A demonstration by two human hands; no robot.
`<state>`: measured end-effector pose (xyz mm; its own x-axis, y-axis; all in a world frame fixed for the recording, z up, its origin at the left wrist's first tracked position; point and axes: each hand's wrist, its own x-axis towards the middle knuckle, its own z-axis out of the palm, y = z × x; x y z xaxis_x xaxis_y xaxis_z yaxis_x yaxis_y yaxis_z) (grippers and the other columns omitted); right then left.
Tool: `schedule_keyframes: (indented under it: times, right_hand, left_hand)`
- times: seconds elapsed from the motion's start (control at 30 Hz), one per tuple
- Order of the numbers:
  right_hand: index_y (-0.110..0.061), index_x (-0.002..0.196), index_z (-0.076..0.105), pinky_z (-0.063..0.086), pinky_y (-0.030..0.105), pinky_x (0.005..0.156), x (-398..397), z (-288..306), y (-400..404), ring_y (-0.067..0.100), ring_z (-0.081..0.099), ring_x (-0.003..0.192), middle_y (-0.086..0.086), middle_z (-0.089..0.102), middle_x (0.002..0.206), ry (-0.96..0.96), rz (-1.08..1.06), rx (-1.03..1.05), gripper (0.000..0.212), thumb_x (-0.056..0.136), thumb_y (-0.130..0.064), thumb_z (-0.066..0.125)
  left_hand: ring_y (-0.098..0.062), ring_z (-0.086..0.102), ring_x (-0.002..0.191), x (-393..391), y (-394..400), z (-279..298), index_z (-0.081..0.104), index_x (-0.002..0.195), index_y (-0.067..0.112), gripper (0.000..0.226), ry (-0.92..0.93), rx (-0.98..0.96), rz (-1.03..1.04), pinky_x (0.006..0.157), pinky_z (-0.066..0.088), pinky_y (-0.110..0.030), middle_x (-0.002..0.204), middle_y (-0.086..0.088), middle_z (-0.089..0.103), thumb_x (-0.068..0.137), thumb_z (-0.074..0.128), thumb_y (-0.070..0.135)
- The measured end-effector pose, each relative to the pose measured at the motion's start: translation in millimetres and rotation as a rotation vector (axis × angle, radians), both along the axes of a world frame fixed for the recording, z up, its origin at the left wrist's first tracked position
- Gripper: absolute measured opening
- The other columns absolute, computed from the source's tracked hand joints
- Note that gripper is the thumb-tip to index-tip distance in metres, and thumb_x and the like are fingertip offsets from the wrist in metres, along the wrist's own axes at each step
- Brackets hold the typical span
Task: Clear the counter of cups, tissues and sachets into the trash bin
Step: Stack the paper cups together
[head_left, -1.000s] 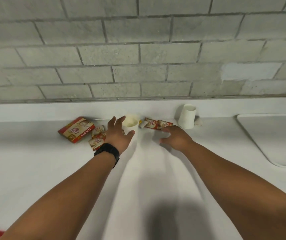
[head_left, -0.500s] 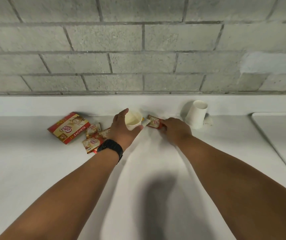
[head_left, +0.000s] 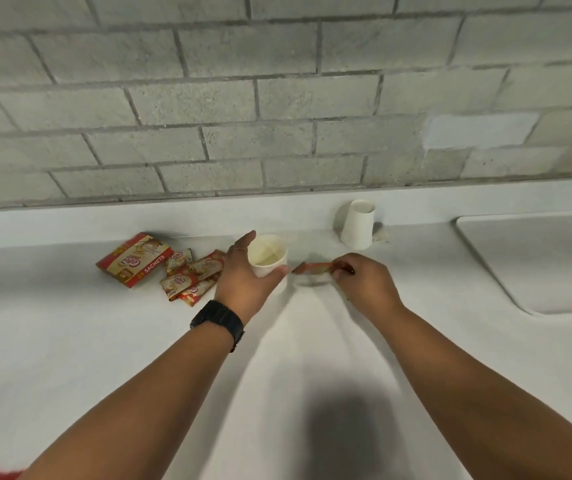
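My left hand is wrapped around an upright white paper cup in the middle of the white counter. Just right of the cup, my right hand pinches a red sachet and holds it a little above the counter. A second white cup stands upside down at the back wall, with a small crumpled white scrap beside it. Several loose sachets lie left of my left hand, next to a red sachet box.
A grey brick wall rises behind the counter's low back lip. A shallow white sink basin is set into the counter at the right. A black watch sits on my left wrist. No trash bin is in view.
My left hand has closed around the upright cup. My right hand reached the sachets beside it, took hold of one and lifted it off the counter.
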<state>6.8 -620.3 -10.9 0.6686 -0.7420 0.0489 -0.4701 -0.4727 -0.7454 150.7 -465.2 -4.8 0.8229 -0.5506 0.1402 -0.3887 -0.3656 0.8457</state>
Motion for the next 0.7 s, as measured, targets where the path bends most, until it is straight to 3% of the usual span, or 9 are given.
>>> schedule_keyframes:
  times: [0.07, 0.17, 0.33, 0.57, 0.7]
  right_hand:
    - [-0.026, 0.094, 0.071, 0.049, 0.024, 0.073, -25.8, 5.5, 6.7, 0.008, 0.062, 0.082, -0.012, 0.069, 0.087, -0.064, -0.023, 0.065, 0.013, 0.089, -0.022, 0.06]
    - [-0.026, 0.09, 0.071, 0.044, 0.01, 0.059, -73.4, 13.6, 18.5, 0.008, 0.06, 0.072, -0.008, 0.068, 0.082, -0.152, -0.068, 0.177, 0.013, 0.088, -0.018, 0.061]
    - [-0.024, 0.099, 0.067, 0.04, 0.003, 0.047, -151.0, 19.9, 33.7, 0.012, 0.061, 0.078, -0.003, 0.067, 0.09, -0.258, -0.156, 0.275, 0.02, 0.091, -0.009, 0.056]
    - [-0.031, 0.096, 0.062, 0.042, 0.004, 0.05, -266.4, 11.7, 37.7, 0.007, 0.063, 0.083, -0.009, 0.066, 0.093, -0.304, -0.299, 0.303, 0.029, 0.093, -0.004, 0.052]
    - [-0.026, 0.1, 0.066, 0.05, 0.016, 0.052, -342.6, 6.0, 35.4, 0.016, 0.069, 0.085, -0.004, 0.07, 0.094, -0.364, -0.418, 0.4, 0.028, 0.093, -0.004, 0.051]
  left_hand:
    - [-0.01, 0.045, 0.12, -18.1, 2.0, 4.5, 0.038, 0.139, 0.024, 0.083, 0.021, -0.018, -0.04, 0.104, 0.039, -0.027, 0.133, 0.007, 0.042, 0.07, 0.081, 0.037]
    - [-0.008, 0.05, 0.119, -48.9, 0.9, 6.2, 0.042, 0.135, 0.028, 0.084, 0.058, -0.053, -0.141, 0.103, 0.044, -0.034, 0.135, 0.006, 0.046, 0.064, 0.082, 0.047]
    - [-0.004, 0.045, 0.121, -114.2, -5.2, 12.1, 0.035, 0.141, 0.03, 0.085, 0.089, -0.073, -0.244, 0.102, 0.044, -0.031, 0.136, 0.014, 0.039, 0.07, 0.082, 0.035]
    - [-0.006, 0.045, 0.12, -228.0, -36.5, 8.6, 0.035, 0.139, 0.038, 0.083, 0.14, -0.045, -0.465, 0.101, 0.047, -0.034, 0.132, 0.02, 0.038, 0.07, 0.081, 0.039]
    - [-0.008, 0.046, 0.117, -305.0, -59.7, 5.1, 0.034, 0.139, 0.04, 0.083, 0.145, -0.008, -0.59, 0.096, 0.05, -0.036, 0.128, 0.021, 0.037, 0.07, 0.081, 0.039]
